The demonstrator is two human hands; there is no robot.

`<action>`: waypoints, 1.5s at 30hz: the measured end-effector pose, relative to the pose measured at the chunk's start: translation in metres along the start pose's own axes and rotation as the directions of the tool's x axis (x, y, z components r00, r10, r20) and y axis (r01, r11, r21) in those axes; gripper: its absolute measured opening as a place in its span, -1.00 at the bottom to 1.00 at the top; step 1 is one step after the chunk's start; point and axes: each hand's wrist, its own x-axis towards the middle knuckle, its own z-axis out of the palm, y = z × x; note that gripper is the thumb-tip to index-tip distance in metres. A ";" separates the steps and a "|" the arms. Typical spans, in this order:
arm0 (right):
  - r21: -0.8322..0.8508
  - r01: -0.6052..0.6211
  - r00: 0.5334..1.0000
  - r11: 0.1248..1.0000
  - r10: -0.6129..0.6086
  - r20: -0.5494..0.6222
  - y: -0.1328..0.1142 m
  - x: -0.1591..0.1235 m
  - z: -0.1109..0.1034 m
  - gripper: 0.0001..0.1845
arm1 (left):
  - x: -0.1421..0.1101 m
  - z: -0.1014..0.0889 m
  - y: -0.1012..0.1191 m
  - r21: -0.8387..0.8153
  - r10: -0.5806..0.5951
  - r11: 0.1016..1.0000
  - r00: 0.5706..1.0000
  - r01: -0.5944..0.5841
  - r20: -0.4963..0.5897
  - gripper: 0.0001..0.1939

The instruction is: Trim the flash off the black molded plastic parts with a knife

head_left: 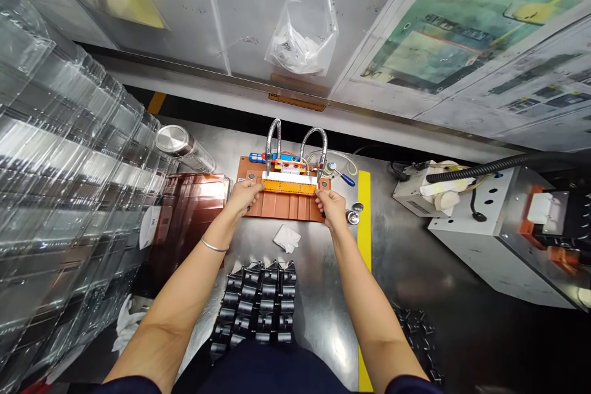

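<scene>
An orange strip (pixel 289 187) with rows of small dark marks lies level between my hands. My left hand (pixel 245 196) pinches its left end with closed fingers. At the opposite end, my right hand (pixel 332 204) grips the strip the same way. Below and behind it is a reddish-brown fixture plate (pixel 286 208) with grooves. A white bar (pixel 295 177) runs along the strip's far edge; whether they touch I cannot tell. Two bent metal hoses (pixel 276 126) arch over the fixture, and a blue-handled lever (pixel 347 180) sticks out to its right.
Stacked clear plastic trays (pixel 60 154) rise at the left, near a metal-lidded jar (pixel 173 140) and copper-coloured sheets (pixel 196 197). A crumpled white wipe (pixel 287 238) and rows of black parts (pixel 258 298) lie nearer me. Right are yellow tape (pixel 364 252) and a metal machine (pixel 484 246).
</scene>
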 end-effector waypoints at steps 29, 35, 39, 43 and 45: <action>-0.047 0.070 0.991 0.996 -0.064 0.118 0.062 -0.092 -0.041 -0.55 | -0.011 -0.029 0.008 -0.001 -0.030 1.000 0.980 0.031 0.196 -0.89; -0.336 0.082 0.953 0.938 0.025 0.302 0.169 -0.215 -0.060 -0.35 | -0.045 -0.033 -0.026 -0.013 0.075 0.997 0.995 -0.074 0.060 -0.76; -0.206 0.045 0.953 0.978 0.020 0.303 0.152 -0.206 -0.078 -0.60 | -0.073 -0.034 -0.041 0.022 0.180 0.983 0.983 -0.181 0.029 -0.71; -0.427 0.490 0.867 0.760 -0.375 0.328 0.079 -0.155 -0.081 -0.69 | -0.096 -0.031 -0.044 0.090 0.345 0.936 0.938 -0.341 -0.031 -0.72; -0.456 0.746 0.665 0.486 -0.589 0.460 0.045 -0.127 -0.068 -0.66 | -0.101 -0.027 -0.043 0.196 0.521 0.843 0.851 -0.501 -0.065 -0.72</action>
